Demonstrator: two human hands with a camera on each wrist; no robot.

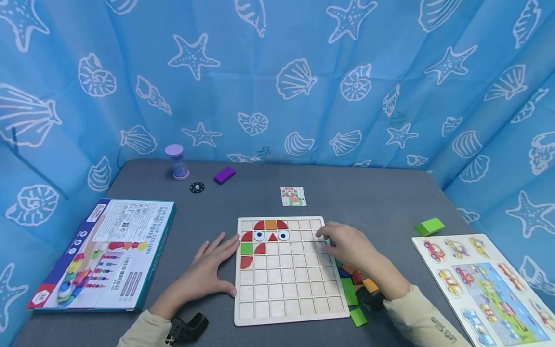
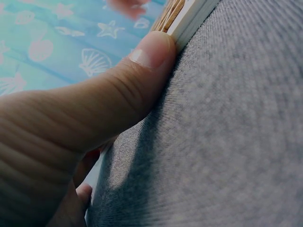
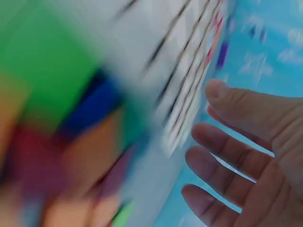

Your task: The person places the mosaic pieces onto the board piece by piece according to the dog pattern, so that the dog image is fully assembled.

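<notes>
Loose multicoloured tiles [image 1: 349, 291] lie right of the pale wooden grid board [image 1: 276, 291], near rows unfilled. Left hand [image 1: 211, 270], fingers spread, touches its edge; empty right hand [image 1: 350, 245], fingers loose, overhangs it; mostly red tiles [image 1: 260, 249] partly fill far rows.

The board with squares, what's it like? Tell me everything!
The grid board looks like pale wood, flat on the grey table, with raised lines between square compartments. Near its far left corner sit red quarter-circles, a red triangle, an orange square, a green square and two eye tiles. The left hand touches its left edge.
</notes>
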